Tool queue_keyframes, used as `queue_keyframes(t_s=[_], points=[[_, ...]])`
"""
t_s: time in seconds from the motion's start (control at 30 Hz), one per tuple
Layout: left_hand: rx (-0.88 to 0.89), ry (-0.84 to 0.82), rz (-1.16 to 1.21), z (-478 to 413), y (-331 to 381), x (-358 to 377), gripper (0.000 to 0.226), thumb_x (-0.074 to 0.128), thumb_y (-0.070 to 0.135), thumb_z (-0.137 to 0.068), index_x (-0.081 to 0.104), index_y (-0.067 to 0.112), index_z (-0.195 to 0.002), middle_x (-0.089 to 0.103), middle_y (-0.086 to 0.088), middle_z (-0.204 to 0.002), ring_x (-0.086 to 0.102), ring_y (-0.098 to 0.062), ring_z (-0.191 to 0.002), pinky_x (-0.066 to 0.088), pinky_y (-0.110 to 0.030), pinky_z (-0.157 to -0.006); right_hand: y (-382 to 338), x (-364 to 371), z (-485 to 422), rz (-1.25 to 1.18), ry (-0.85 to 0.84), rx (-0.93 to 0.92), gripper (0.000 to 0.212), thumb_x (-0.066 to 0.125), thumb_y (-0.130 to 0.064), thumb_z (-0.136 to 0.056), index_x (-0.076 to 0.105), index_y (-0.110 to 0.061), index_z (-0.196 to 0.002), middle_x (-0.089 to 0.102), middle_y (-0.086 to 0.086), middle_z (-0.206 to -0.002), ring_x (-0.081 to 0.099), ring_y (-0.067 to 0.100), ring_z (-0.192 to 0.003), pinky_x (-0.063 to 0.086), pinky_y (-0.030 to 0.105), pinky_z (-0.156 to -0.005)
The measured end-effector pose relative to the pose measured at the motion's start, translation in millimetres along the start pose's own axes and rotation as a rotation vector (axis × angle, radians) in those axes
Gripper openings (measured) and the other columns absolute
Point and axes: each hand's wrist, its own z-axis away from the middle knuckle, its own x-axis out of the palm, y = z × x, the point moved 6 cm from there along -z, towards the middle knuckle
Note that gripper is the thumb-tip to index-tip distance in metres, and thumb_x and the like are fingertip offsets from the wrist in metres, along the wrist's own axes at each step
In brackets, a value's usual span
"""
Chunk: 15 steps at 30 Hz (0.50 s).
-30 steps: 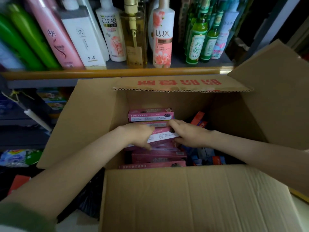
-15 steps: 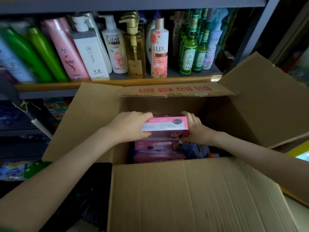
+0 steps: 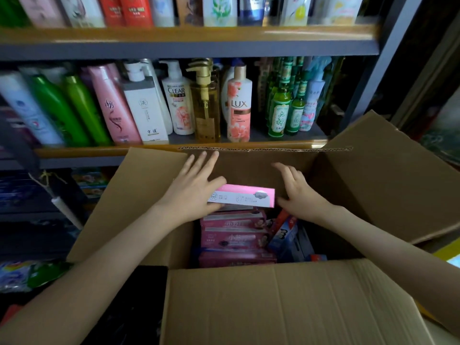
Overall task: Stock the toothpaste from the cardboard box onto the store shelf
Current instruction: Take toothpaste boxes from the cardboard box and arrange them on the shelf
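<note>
A pink toothpaste box (image 3: 246, 196) is lifted above the open cardboard box (image 3: 286, 307). My left hand (image 3: 191, 188) holds its left end, thumb lying over the top and the other fingers stretched out toward the carton's far wall. My right hand (image 3: 300, 194) is beside the right end with fingers loosely spread, thumb close to the box; contact cannot be told. Below, several more pink toothpaste boxes (image 3: 234, 236) lie stacked in the carton. The store shelf (image 3: 99, 151) runs just behind it.
Shampoo and body-wash bottles (image 3: 179, 100) and green glass bottles (image 3: 278, 113) fill the shelf behind the carton. An upper shelf (image 3: 199, 33) carries more bottles. Blue and red packs (image 3: 286, 241) lie right of the pink boxes. The carton's flaps stand open on all sides.
The pink box has risen from the stack to near the carton's rim. My right hand has let go of its right end and spread its fingers. The view has tilted up, showing the upper shelf.
</note>
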Motion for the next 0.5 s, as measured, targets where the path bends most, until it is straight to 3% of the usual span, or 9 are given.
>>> queue_keyframes(t_s=[0.1, 0.2, 0.3, 0.43, 0.5], points=[[-0.028, 0.032, -0.018, -4.0, -14.0, 0.5, 0.044, 0.069, 0.051, -0.08, 0.062, 0.021, -0.111, 0.016, -0.025, -0.157, 0.019, -0.046, -0.143, 0.009, -0.052, -0.117, -0.6, 18.1, 3.1, -0.062, -0.141, 0.041, 0.088, 0.068, -0.022, -0.086, 0.008, -0.016, -0.151, 0.019, 0.006, -0.152, 0.017, 0.026, -0.141, 0.02, 0.036, -0.114], [-0.065, 0.021, -0.019, -2.6, -27.3, -1.4, 0.044, 0.071, 0.052, -0.078, 0.063, 0.019, -0.107, 0.018, -0.025, -0.156, 0.023, -0.046, -0.142, 0.01, -0.051, -0.116, 2.6, 43.6, 9.0, -0.144, -0.393, 0.112, 0.102, 0.073, -0.032, -0.083, -0.002, -0.025, -0.151, 0.014, 0.001, -0.154, 0.013, 0.023, -0.142, 0.024, 0.04, -0.115], [-0.041, 0.016, -0.066, 4.3, -29.6, -4.6, 0.044, 0.077, 0.049, -0.073, 0.065, 0.018, -0.102, 0.03, -0.027, -0.151, 0.034, -0.047, -0.136, 0.017, -0.052, -0.112, 1.5, 63.8, 16.6, -0.102, -0.57, 0.088, 0.104, 0.073, -0.04, -0.081, -0.004, -0.03, -0.151, 0.012, -0.004, -0.154, 0.012, 0.018, -0.141, 0.026, 0.038, -0.115], [0.044, 0.059, -0.093, 23.4, -10.4, -7.7, 0.039, 0.081, 0.04, -0.069, 0.068, 0.015, -0.096, 0.043, -0.028, -0.143, 0.05, -0.044, -0.126, 0.034, -0.051, -0.108, -1.4, 55.8, 9.0, -0.125, -0.415, 0.071, 0.101, 0.073, -0.034, -0.082, -0.001, -0.027, -0.151, 0.015, 0.0, -0.154, 0.015, 0.017, -0.142, 0.026, 0.033, -0.114], [0.066, 0.132, -0.077, 32.2, 0.3, -11.2, 0.042, 0.082, 0.035, -0.066, 0.068, 0.013, -0.099, 0.056, -0.025, -0.131, 0.062, -0.039, -0.111, 0.048, -0.046, -0.094, -5.5, 44.1, 9.2, -0.326, -0.371, 0.085, 0.106, 0.078, -0.028, -0.078, 0.001, -0.031, -0.149, 0.016, -0.001, -0.153, 0.022, 0.001, -0.135, 0.031, 0.021, -0.106]])
